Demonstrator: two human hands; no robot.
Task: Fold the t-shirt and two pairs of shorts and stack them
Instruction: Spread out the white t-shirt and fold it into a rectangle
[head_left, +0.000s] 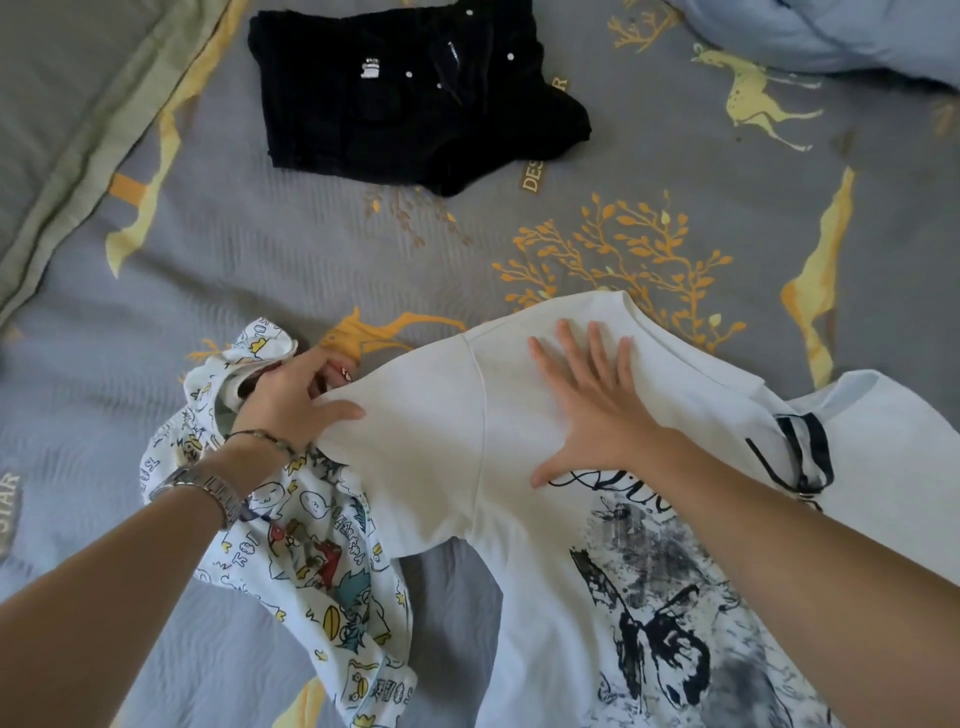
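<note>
A white t-shirt (452, 441) with a black graphic print lies spread across the bed, front up. My left hand (293, 397) pinches the end of its left sleeve, thumb on top of the cloth. Flat on the shoulder area, my right hand (592, 410) presses down with fingers spread. White shorts with colourful cartoon prints (317, 561) lie crumpled under my left arm, partly beneath the sleeve. Black shorts (410, 93) lie folded at the far middle of the bed.
The grey bedspread (260, 249) has yellow deer and branch prints. A green-edged cover (67, 114) lies at the far left. A light blue pillow or blanket (831, 31) sits at the far right corner.
</note>
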